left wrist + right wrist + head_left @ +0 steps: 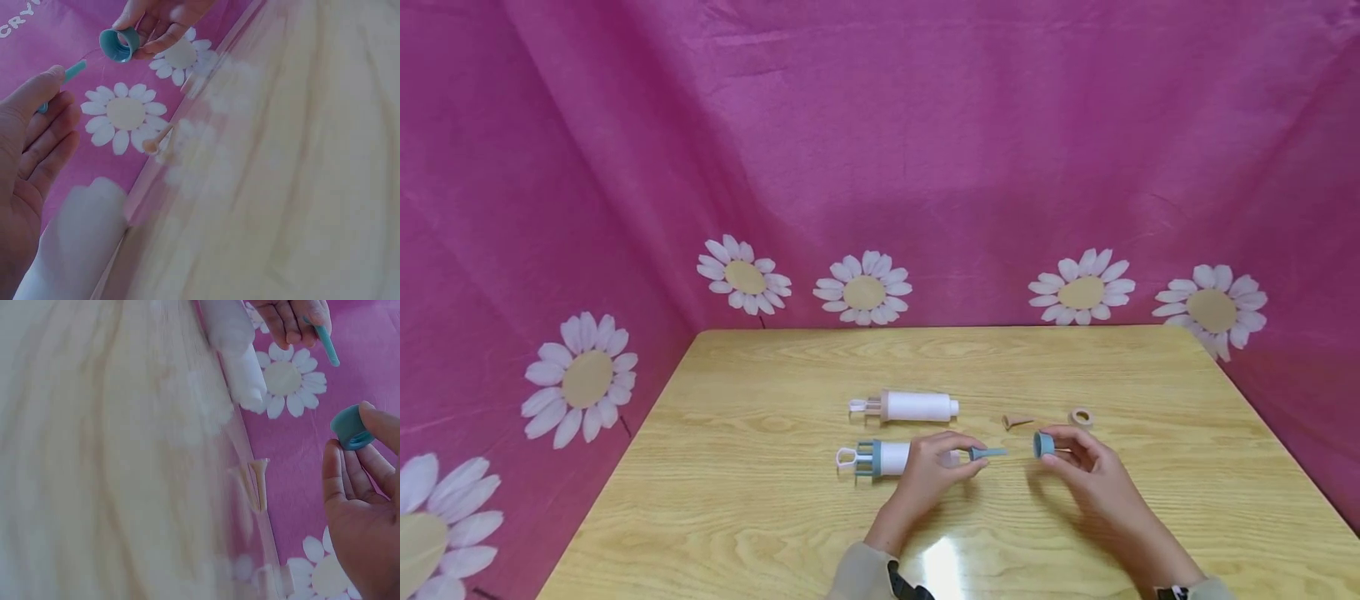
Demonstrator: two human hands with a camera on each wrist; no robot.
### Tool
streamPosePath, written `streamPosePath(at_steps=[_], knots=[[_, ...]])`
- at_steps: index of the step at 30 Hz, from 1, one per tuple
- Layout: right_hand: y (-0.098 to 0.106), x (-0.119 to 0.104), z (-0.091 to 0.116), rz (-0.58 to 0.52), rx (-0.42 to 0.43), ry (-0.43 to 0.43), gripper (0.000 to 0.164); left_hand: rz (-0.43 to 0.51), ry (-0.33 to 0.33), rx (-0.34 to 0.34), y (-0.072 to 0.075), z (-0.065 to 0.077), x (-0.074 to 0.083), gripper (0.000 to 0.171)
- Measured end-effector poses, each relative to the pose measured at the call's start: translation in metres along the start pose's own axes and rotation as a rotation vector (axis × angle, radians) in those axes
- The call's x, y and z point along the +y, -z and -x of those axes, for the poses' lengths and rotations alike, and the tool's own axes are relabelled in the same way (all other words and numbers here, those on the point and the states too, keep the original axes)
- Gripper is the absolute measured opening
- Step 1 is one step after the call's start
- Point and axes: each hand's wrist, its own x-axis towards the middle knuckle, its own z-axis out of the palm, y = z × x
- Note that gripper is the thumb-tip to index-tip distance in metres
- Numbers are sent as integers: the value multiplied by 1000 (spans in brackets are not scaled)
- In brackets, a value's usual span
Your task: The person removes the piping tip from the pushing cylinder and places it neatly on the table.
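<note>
Between the thumb and fingers of my left hand point(927, 468) is a slim teal nozzle point(989, 452), its narrow end pointing right. My right hand point(1093, 468) pinches a hollow teal screw ring point(1042, 445) by its side. A short gap separates ring and nozzle, both held over the table. In the left wrist view the ring point(106, 47) shows its open mouth and inner thread. Partly behind my left hand lies a white syringe-like tube with a teal collar point(869, 458) and a white looped handle point(846, 457).
A second white tube point(919, 407) with a beige collar lies farther back on the wooden table point(737, 517). To its right are a beige nozzle point(1017, 422) and a beige ring point(1081, 417). A pink flowered cloth point(955, 167) hangs behind and at the sides.
</note>
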Motion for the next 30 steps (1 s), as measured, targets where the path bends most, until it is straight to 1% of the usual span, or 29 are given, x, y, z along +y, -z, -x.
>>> streamPosePath(at_steps=[7, 12, 16, 18, 22, 26, 30], knots=[[15, 2, 7, 41, 21, -34, 37, -19, -41, 0, -14, -1, 1, 15], [26, 7, 12, 35, 43, -54, 37, 10, -35, -13, -25, -2, 3, 16], [36, 11, 17, 12, 59, -49, 36, 24, -34, -26, -34, -3, 4, 17], [41, 13, 19, 18, 60, -50, 35, 35, -30, -29, -38, -3, 5, 16], [50, 16, 22, 81, 71, -53, 33, 64, -6, -32, -44, -4, 6, 16], [56, 19, 25, 124, 98, -58, 32, 32, -12, -36, -50, -4, 8, 16], [62, 21, 29, 126, 111, -81, 33, 4, -27, -31, -54, -6, 11, 15]])
